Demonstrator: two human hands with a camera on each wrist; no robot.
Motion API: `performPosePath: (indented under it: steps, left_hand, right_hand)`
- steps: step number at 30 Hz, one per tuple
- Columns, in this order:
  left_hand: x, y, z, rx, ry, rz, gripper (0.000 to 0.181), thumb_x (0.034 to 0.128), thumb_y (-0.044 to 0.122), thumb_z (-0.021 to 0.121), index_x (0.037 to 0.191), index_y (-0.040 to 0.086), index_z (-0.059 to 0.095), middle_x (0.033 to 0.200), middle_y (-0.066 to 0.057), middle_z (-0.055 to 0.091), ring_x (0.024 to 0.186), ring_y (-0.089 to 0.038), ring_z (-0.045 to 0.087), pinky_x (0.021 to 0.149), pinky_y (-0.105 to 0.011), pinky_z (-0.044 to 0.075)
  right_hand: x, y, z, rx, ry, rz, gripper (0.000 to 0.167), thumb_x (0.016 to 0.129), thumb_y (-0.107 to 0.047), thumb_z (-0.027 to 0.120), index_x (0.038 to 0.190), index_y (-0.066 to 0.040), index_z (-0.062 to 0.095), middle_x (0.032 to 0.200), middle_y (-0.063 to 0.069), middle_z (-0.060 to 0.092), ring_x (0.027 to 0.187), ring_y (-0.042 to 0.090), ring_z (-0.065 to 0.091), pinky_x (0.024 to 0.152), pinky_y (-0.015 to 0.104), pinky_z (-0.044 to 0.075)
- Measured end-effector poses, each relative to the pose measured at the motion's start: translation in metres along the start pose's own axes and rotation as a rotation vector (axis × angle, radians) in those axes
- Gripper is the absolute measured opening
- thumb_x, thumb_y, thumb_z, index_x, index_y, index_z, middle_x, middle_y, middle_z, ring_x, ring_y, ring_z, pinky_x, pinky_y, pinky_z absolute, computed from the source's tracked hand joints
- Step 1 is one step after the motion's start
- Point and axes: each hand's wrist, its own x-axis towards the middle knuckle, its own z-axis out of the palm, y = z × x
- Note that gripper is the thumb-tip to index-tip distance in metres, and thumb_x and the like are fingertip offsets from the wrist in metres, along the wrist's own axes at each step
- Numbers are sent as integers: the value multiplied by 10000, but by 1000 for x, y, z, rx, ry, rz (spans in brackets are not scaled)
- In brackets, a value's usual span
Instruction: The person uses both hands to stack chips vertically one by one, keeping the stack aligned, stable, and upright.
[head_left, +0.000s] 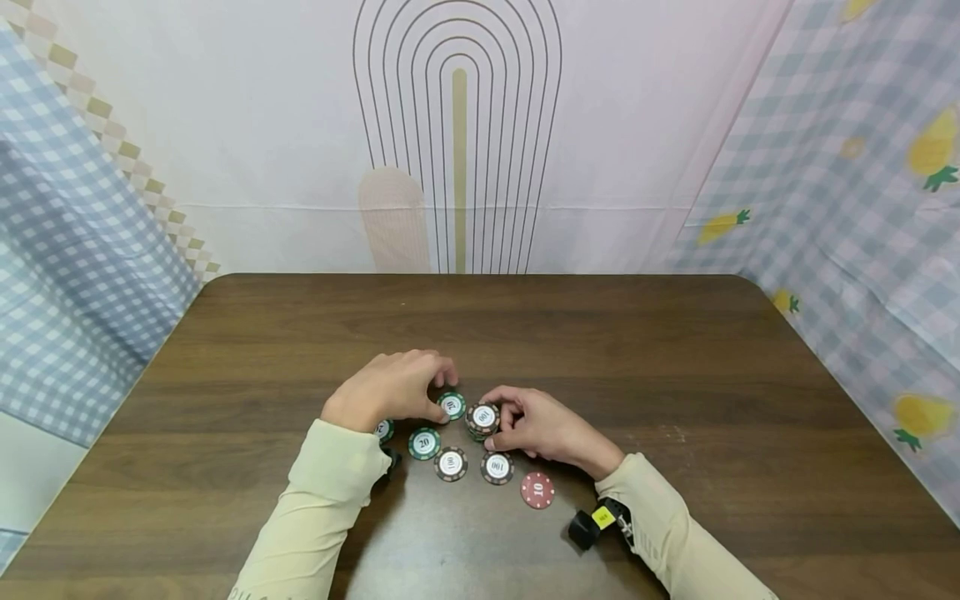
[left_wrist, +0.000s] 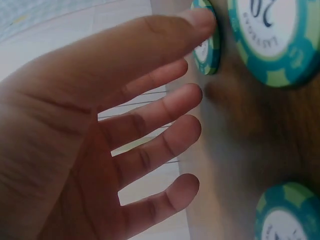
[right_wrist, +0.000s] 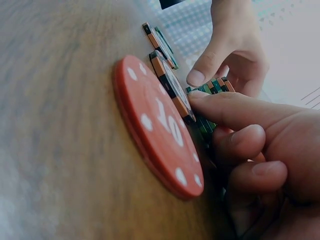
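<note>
In the head view a short stack of poker chips (head_left: 482,418), black-rimmed on top with green below, stands between thumb and index finger of my right hand (head_left: 551,427), which grips its side. My left hand (head_left: 397,387) is over a green chip (head_left: 452,406) just left of that stack. Its fingers are spread and relaxed, and the thumb tip overlaps a green chip (left_wrist: 212,50) in the left wrist view; whether it touches cannot be told. The right wrist view shows the stack (right_wrist: 215,87) partly hidden behind my right thumb.
Another green chip (head_left: 424,443) and a partly hidden one (head_left: 384,430) lie to the left. Nearer me are two black-rimmed chips (head_left: 451,464) (head_left: 497,468) and a red chip (head_left: 537,490). Patterned cloths (head_left: 637,125) hang behind the brown table (head_left: 637,333).
</note>
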Motion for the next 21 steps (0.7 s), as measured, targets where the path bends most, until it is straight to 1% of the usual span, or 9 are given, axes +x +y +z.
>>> performPosePath:
  steps: [3,7,15,21]
  left_hand:
    - [1,0,2,-3,-5,-9,381,838,340,904,1163,227,742,1075,87,702,984,-112,645,884,-459,541]
    - [3,0,4,-7,-1,-7,331,846,325,902,1125,230,751,1041,100,704,938,-100,636,863,-451,540]
    - [5,4,5,-34,-17,-17,295,854,286,898,1096,202,751,1012,80,705,886,-109,627,844,-431,540]
    - [6,5,4,-35,-29,-23,287,860,273,889,1091,192,739,1008,69,694,867,-115,613,825,-421,533]
  right_hand:
    - [1,0,0,-1,-2,-3,464,886,-65,840,1305,-47,642,694,-20,547,479,81,417,451,240,371]
    - [1,0,0,0,-5,-5,466,890,-73,838,1311,-51,641,695,-18,548,478,85,417,452,242,373]
    - [0,0,-1,-1,-6,-15,461,883,-68,839,1300,-44,644,698,-23,543,476,83,418,448,236,374]
    - [0,1,-1,-6,-9,-16,459,889,-85,838,1303,-50,642,703,-27,545,479,82,422,452,236,379]
